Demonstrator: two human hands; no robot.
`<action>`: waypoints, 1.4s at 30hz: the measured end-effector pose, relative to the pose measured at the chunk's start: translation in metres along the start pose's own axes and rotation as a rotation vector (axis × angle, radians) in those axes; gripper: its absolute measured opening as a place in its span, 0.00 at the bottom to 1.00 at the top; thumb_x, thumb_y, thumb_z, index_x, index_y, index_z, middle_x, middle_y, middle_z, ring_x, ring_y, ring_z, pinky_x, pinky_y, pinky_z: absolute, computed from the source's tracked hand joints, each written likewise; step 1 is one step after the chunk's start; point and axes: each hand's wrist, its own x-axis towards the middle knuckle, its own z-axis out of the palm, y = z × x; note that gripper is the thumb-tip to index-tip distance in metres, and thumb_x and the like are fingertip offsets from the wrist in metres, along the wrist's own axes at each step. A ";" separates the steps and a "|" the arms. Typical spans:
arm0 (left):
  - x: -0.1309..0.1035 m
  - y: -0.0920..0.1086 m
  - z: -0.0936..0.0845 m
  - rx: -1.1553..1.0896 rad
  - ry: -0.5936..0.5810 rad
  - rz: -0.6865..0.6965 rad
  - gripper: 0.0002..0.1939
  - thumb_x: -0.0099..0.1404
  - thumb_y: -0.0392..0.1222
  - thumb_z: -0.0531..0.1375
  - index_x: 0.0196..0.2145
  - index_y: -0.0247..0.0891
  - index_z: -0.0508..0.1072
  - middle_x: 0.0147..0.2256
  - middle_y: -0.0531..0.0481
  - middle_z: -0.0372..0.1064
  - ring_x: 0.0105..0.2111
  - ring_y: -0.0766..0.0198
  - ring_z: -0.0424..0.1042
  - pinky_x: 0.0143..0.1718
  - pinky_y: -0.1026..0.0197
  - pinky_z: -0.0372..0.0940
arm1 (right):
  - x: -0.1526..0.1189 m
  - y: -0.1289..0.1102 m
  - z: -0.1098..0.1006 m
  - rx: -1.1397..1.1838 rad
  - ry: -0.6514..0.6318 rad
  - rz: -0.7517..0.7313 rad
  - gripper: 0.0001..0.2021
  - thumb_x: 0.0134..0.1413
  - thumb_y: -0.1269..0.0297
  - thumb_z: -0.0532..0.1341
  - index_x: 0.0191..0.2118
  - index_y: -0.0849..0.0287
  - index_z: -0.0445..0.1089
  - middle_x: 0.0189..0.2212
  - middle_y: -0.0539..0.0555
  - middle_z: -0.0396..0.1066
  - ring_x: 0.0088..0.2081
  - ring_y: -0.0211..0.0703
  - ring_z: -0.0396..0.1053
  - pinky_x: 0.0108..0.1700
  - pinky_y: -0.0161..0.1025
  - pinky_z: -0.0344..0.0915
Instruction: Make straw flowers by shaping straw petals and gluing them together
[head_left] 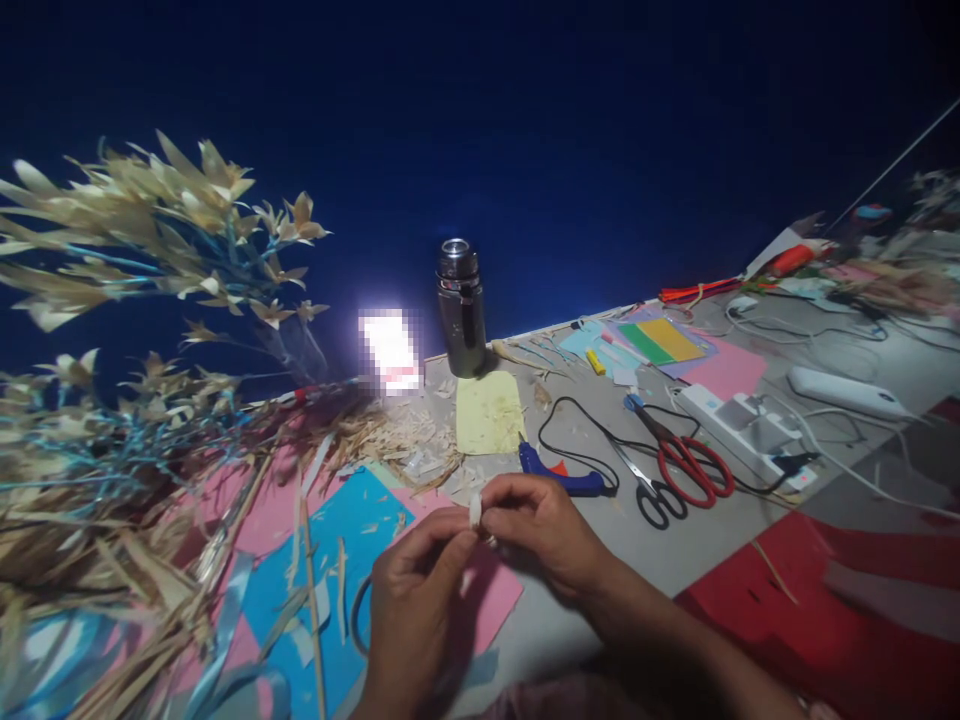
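Observation:
Between my two hands is a small pale strip (475, 510), perhaps a piece of dried husk, standing up from the pinched fingertips. My left hand (420, 575) grips it between thumb and forefinger. On its other side, my right hand (544, 525) pinches the same piece, fingers curled. A blue glue gun (562, 475) lies just beyond my right hand, its nozzle toward a yellow sheet (487, 410). Beneath my hands are pink paper (495, 595) and blue paper (330, 540) strewn with dry scraps. A dark loop, partly hidden, shows beside my left wrist.
Black-handled scissors (652, 495) and red-handled scissors (694, 465) lie right of the glue gun, near a power strip (742, 430) with cables. A steel flask (460, 310) stands at the back, beside a bright blurred screen (390, 348). Dried husk flowers (150, 230) on blue stems crowd the left.

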 end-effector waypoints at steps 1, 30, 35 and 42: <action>0.001 -0.002 -0.001 -0.021 -0.012 -0.021 0.11 0.52 0.48 0.75 0.24 0.38 0.84 0.27 0.45 0.79 0.30 0.56 0.74 0.37 0.59 0.70 | 0.001 0.000 0.001 0.044 -0.008 0.040 0.13 0.43 0.59 0.77 0.31 0.59 0.78 0.23 0.47 0.72 0.26 0.36 0.68 0.33 0.36 0.65; 0.008 -0.023 -0.019 -0.175 -0.171 -0.114 0.11 0.58 0.44 0.74 0.27 0.35 0.79 0.28 0.50 0.75 0.31 0.64 0.71 0.35 0.65 0.66 | 0.006 0.009 -0.014 -0.108 -0.059 0.132 0.17 0.50 0.53 0.74 0.29 0.62 0.75 0.23 0.49 0.71 0.22 0.32 0.60 0.25 0.31 0.53; 0.010 -0.025 -0.017 -0.472 -0.111 -0.284 0.11 0.54 0.43 0.76 0.28 0.37 0.79 0.27 0.51 0.76 0.29 0.65 0.72 0.35 0.64 0.69 | 0.006 0.014 -0.009 -0.032 0.049 0.125 0.13 0.46 0.58 0.74 0.27 0.61 0.74 0.20 0.47 0.69 0.20 0.30 0.57 0.23 0.31 0.50; 0.010 -0.028 -0.011 -0.723 0.048 -0.427 0.16 0.44 0.38 0.80 0.28 0.35 0.81 0.32 0.48 0.80 0.29 0.66 0.76 0.34 0.65 0.73 | 0.004 0.028 0.002 -0.025 0.215 0.014 0.14 0.47 0.56 0.75 0.30 0.61 0.76 0.22 0.48 0.72 0.20 0.30 0.60 0.24 0.30 0.55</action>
